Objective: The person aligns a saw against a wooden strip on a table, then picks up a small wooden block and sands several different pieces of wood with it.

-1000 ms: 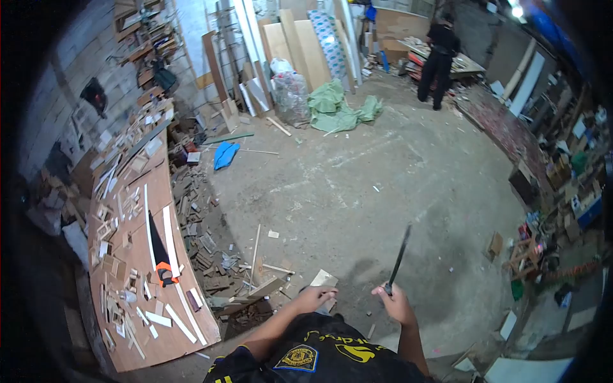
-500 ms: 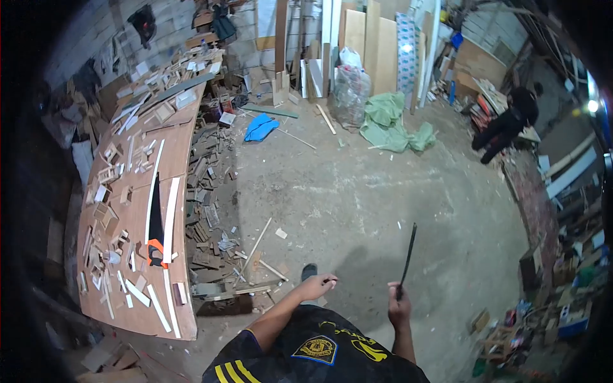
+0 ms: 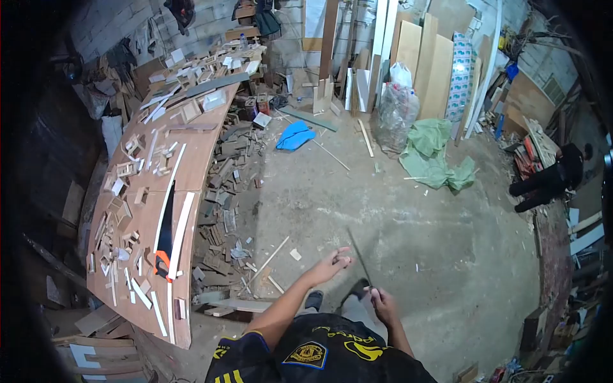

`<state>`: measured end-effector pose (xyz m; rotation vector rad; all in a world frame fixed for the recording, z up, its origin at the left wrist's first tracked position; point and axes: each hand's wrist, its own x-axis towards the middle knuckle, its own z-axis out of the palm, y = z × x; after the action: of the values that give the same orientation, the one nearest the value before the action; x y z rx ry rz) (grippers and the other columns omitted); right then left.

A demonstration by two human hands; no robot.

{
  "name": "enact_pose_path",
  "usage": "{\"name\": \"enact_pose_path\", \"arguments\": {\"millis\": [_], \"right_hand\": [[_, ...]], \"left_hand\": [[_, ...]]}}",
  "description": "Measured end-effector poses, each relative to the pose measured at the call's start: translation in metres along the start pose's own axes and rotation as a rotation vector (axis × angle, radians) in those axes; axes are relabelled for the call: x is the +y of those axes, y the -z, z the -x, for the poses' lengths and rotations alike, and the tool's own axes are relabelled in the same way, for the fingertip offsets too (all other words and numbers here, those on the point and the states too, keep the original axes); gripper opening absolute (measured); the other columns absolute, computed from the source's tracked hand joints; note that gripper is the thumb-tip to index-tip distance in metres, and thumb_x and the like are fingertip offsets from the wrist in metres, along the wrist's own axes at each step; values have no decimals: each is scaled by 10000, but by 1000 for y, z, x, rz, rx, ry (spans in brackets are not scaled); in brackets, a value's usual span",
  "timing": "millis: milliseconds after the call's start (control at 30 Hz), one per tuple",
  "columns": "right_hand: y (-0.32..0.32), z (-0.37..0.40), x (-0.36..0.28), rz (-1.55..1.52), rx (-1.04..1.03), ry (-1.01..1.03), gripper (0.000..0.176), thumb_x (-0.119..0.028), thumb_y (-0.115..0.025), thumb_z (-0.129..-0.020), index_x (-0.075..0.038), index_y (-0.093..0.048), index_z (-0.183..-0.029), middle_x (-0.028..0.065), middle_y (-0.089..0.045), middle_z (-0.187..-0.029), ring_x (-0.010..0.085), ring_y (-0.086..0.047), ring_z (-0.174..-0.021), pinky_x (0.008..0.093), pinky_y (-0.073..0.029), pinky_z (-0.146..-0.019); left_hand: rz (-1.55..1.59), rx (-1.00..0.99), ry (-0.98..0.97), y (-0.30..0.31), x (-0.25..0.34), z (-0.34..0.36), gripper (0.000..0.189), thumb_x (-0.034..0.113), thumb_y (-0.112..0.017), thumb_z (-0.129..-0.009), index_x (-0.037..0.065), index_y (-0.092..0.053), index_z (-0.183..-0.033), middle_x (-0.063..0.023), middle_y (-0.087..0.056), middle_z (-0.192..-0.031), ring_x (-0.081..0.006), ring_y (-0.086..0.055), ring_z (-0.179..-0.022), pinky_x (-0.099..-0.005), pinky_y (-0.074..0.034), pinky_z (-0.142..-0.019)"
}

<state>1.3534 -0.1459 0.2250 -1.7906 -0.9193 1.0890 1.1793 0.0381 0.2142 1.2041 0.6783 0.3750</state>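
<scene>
A thin dark rod [image 3: 361,258] rises from my right hand [image 3: 382,303], whose fingers are wrapped round its lower end. The rod slants up and to the left, blurred toward its tip, and its exact kind cannot be made out. To the left of it is my left hand [image 3: 331,265], raised over the floor with its fingers apart. Nothing clear shows in that hand, and it appears apart from the rod. Both hands are in front of my body, above my feet.
At left stands a long wooden table [image 3: 167,223] with a handsaw [image 3: 163,246], white strips and small wooden pieces. Wood offcuts [image 3: 220,185] litter the floor beside it. A green sheet [image 3: 434,150] and a filled plastic bag [image 3: 397,115] lie ahead. A person [image 3: 555,175] bends at the right.
The rod has swung from leaning right to leaning left. My hands have moved closer together, the left rising and its fingers spreading. The view has turned.
</scene>
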Motion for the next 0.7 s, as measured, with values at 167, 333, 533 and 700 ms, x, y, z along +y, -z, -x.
{"name": "enact_pose_path", "arguments": {"millis": [167,333,533,700], "right_hand": [[33,-67,-13,233,-189,27,292,-283,-527,-960,-44,-651,-1072,144,-682,-910,228,-649,-833,323,-479,-753],[76,-156,-43,319,-326,243,325,-309,-528,-941,-39,-638,-1084,169,-665,-962,269,-641,-884,340,-480,-792],[109,-241,-75,338,-552,361,378,-365,-570,-902,-44,-648,-1085,151,-684,-925,258,-665,-852,350,-497,-764],[103,-280,-99,400,-667,415,339,-331,-579,-907,-39,-656,-1061,145,-675,-885,224,-632,-793,332,-486,-722]], "left_hand": [[295,116,90,-31,5,-41,434,298,-481,-994,53,-406,-1344,-100,-639,-1160,-150,-620,-999,-292,-476,-877],[498,416,12,-29,29,-93,375,293,-479,-994,-21,-509,-1197,-112,-660,-1098,-174,-645,-967,-308,-520,-854],[524,579,-80,-21,62,-104,384,311,-503,-982,-30,-550,-1151,-137,-647,-1108,-204,-642,-978,-339,-516,-889],[670,767,-216,-5,58,-96,382,295,-535,-968,-31,-544,-1167,-128,-638,-1112,-206,-639,-944,-333,-516,-855]]}}
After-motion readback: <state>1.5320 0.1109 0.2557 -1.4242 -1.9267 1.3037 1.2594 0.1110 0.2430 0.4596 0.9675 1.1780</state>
